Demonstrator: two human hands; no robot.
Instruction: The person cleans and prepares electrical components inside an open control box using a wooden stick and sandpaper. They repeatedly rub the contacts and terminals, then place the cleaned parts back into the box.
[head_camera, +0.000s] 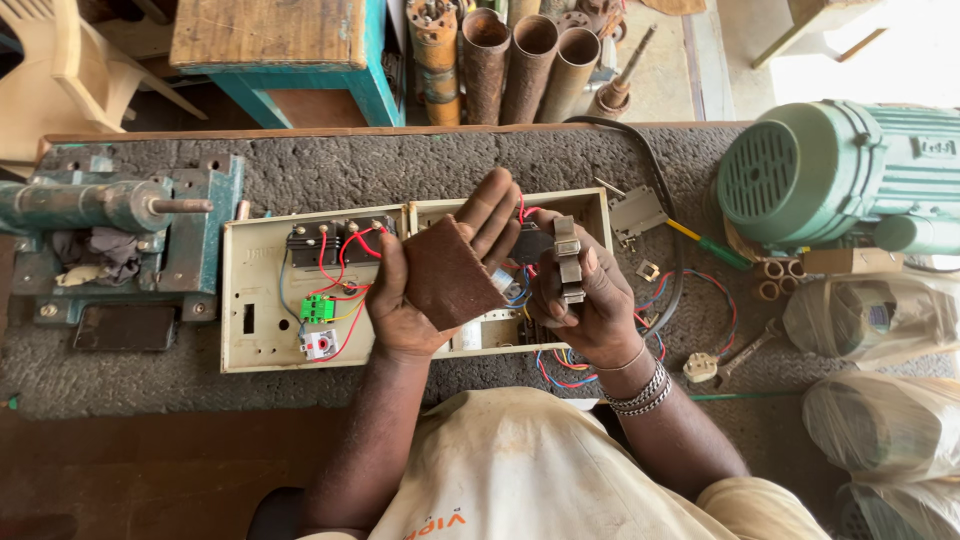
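The left hand (440, 280) is holding a brown abrasive sheet (447, 272) over the open beige switch box (250, 300); the right hand (585, 300) is gripping what looks like a grey metal contact piece (567, 258).

I see a repair workshop: a green electric motor (835, 175), rusty pipes (520, 60), a vise (110, 215) and an opened wired control box (300, 290) crowd my desk (130, 375).

That brown sheet (447, 275) in the left hand (440, 280) looks like rough, matt sandpaper. The part (568, 262) in the right hand (585, 300) is dull grey metal. Under both, the counter (420, 165) is coarse dark matting; the box (262, 300) is matt beige plastic.
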